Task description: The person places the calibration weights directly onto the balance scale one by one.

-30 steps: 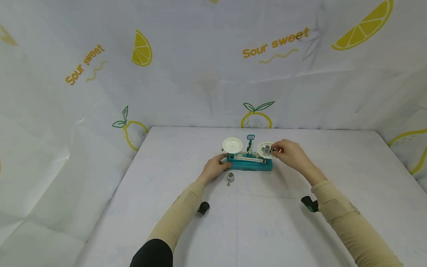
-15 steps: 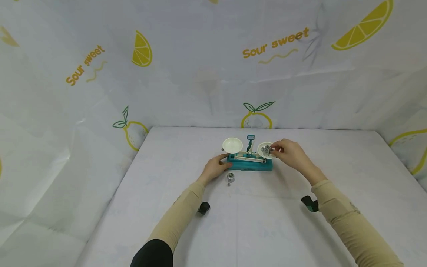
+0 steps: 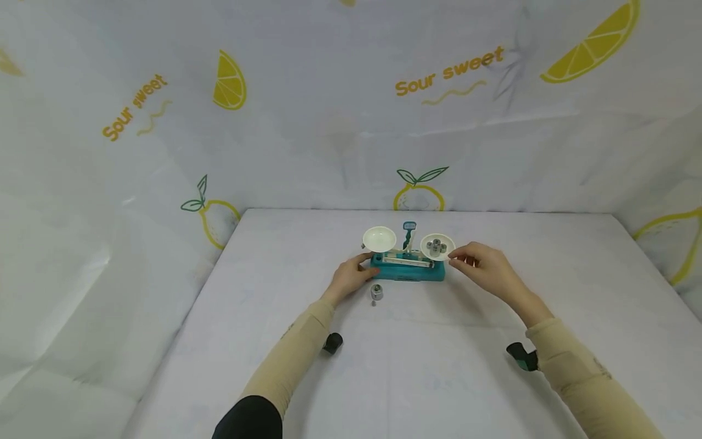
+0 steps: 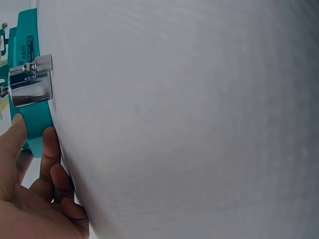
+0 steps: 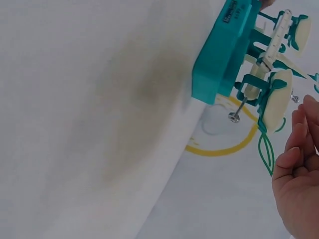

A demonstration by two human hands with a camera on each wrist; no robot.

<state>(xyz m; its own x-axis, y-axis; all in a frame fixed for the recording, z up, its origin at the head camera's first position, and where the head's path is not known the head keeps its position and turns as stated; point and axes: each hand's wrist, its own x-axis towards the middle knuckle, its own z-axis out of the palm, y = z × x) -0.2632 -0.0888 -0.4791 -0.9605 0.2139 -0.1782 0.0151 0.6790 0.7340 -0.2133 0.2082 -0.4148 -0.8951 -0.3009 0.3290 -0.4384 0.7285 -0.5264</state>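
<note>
- left hand (image 3: 348,279): fingers pinch the balance scale (image 3: 408,273) at one end
- right hand (image 3: 487,268): fingers loosely bent, beside the right pan (image 3: 439,236) of metal weights (image 3: 437,247)
- larger weight (image 3: 376,293) on the desk (image 3: 439,366), near the left fingers

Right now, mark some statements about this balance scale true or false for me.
1. The left hand touches the teal plastic balance scale. True.
2. The round white left pan holds the weights. False: the small silver metal weights lie in the round white right pan.
3. The right hand rests on the table. False: the right hand is raised near the right pan.
4. A shiny silver metal cylinder stands in front of the scale. True.
</note>
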